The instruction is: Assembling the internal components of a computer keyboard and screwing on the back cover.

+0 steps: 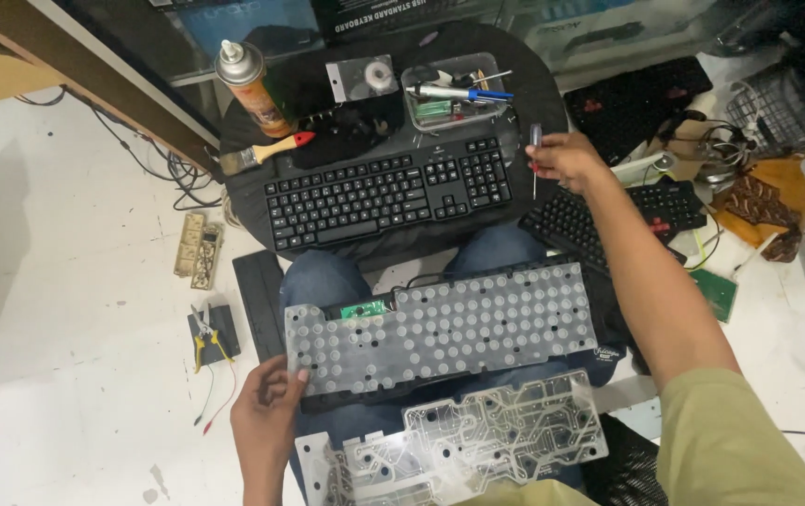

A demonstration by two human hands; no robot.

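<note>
Clear plastic sheets lie on your lap. Your left hand (pixel 266 412) is at 7 o'clock. Its fingers (pixel 282 382) pinch the left edge of the dome sheet (pixel 440 328), which lies on an open keyboard base (pixel 608 309) across your knees. A small green board (pixel 365 307) peeks out at the sheet's top edge. Just below, at 6 o'clock, lies the clear circuit sheet (pixel 477 440), touching the base.

Your right hand (pixel 566 159) is up at 1 o'clock. Its fingers are closed around a thin screwdriver (pixel 534 155) that points down, just beside the right end of the black keyboard (pixel 388 192) on the round counter (pixel 533 89).

Behind that keyboard are a spray can (pixel 251 84), a brush (pixel 266 152) and a clear tray (pixel 454 94) of tools. Pliers (pixel 206 335) lie on the floor at 9 o'clock.
</note>
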